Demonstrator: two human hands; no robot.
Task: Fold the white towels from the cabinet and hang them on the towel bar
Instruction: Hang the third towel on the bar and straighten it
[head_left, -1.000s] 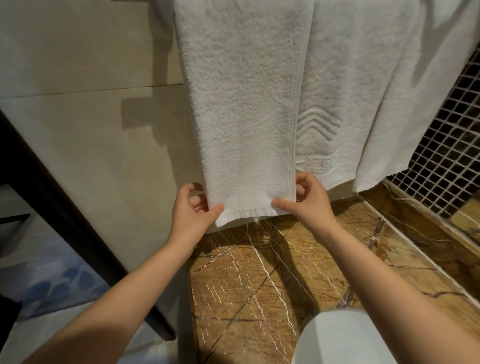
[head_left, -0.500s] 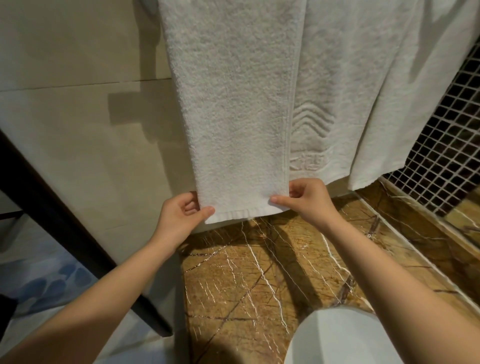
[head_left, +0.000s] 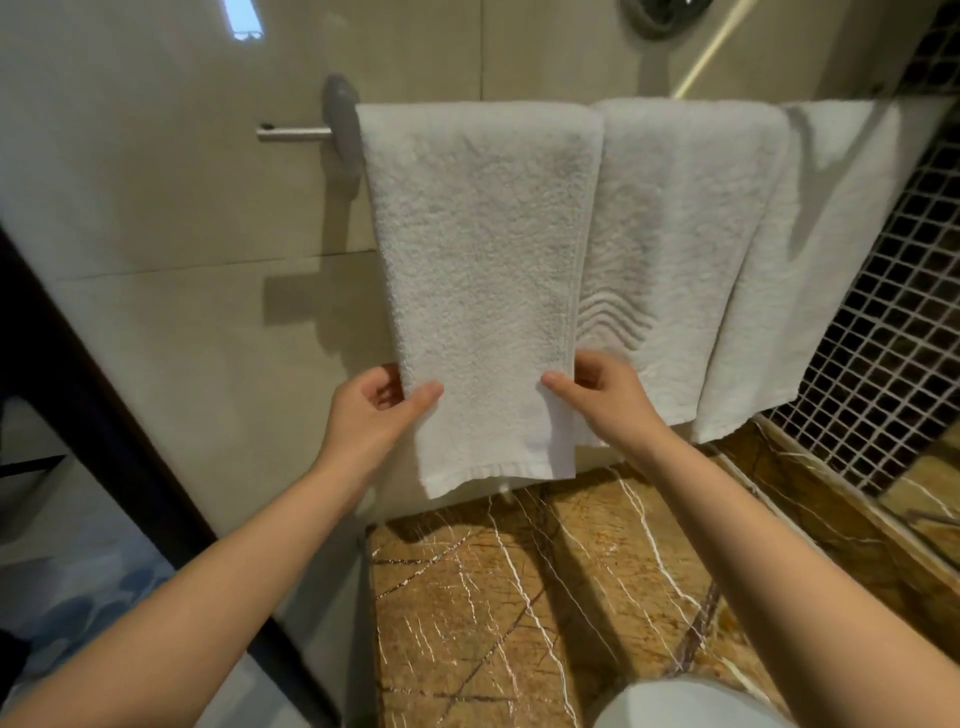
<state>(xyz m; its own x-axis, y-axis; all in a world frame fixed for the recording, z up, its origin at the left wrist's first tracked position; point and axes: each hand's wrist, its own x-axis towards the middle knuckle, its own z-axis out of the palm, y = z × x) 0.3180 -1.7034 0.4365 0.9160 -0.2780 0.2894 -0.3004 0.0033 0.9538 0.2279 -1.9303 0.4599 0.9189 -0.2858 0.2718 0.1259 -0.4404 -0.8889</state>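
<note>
Three white towels hang side by side over a metal towel bar on the beige wall. The leftmost folded towel hangs in front of me. My left hand pinches its left edge a little above the bottom hem, thumb on the front. My right hand pinches its right edge at the same height. A second towel with a wavy embossed pattern hangs to the right, and a third towel hangs beyond it. The bar under the towels is hidden.
A brown marble ledge runs below the towels. A white rounded fixture shows at the bottom edge. A mosaic-tiled wall stands at the right, a dark door frame at the left.
My view has tilted up, so the towel bar and towel tops now show. Both hands have slid from the bottom corners up the towel's side edges.
</note>
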